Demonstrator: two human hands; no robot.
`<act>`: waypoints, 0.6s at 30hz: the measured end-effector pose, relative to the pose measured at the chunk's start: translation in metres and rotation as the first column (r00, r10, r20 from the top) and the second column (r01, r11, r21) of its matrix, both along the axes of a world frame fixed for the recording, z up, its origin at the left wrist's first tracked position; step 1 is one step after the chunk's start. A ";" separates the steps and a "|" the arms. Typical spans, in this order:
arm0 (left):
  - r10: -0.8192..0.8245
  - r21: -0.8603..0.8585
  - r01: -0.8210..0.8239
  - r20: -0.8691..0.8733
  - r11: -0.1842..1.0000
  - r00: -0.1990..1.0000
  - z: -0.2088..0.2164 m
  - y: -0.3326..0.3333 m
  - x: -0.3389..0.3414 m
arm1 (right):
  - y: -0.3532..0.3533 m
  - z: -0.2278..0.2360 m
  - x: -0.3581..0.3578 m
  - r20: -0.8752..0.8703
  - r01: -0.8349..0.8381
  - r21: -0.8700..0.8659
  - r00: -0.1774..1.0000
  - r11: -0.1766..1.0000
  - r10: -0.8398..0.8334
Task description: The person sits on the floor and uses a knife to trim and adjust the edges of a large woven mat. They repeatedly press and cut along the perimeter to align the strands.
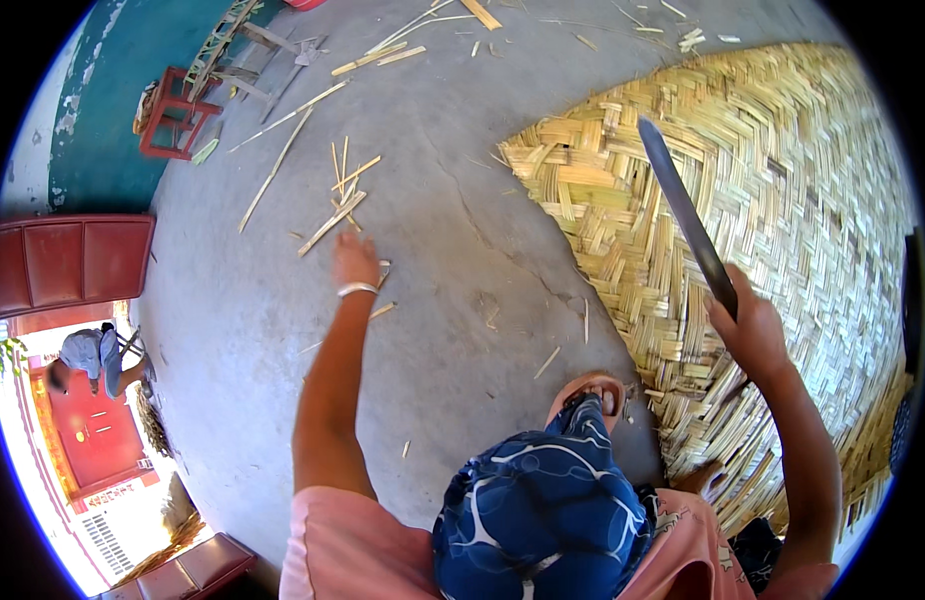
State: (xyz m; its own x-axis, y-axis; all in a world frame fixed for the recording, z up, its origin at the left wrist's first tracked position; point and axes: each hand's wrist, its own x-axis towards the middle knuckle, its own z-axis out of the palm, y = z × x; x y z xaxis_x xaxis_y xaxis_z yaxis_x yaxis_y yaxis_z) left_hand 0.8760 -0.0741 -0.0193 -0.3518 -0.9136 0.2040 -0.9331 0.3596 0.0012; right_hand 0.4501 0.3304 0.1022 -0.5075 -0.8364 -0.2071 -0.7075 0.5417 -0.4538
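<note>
Your left hand (356,260), fingers hidden, reaches the bamboo strips (335,218) just beyond it, lying diagonally; your right hand (751,330) grips the long knife (683,215).

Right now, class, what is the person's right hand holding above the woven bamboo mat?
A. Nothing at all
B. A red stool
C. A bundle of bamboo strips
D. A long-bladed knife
D: the right hand grips the handle of a long-bladed knife, its dark blade angled up over the woven bamboo mat, while the left hand reaches toward the loose bamboo strips on the concrete floor.
</note>
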 end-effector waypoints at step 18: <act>-0.083 -0.024 0.088 0.168 0.996 0.982 -0.007 -0.111 0.045 | 0.189 0.123 -0.030 0.154 0.456 0.315 0.841 0.832 -0.519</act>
State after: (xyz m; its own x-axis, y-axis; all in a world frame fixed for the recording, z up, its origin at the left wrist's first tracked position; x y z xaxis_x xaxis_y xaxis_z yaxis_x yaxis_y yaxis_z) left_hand 0.9212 -0.1851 -0.0267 -0.4597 -0.8728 0.1640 -0.8852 0.4354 -0.1641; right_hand 0.4202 0.5190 0.2250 -0.7479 -0.3925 -0.5353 -0.2154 0.9064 -0.3635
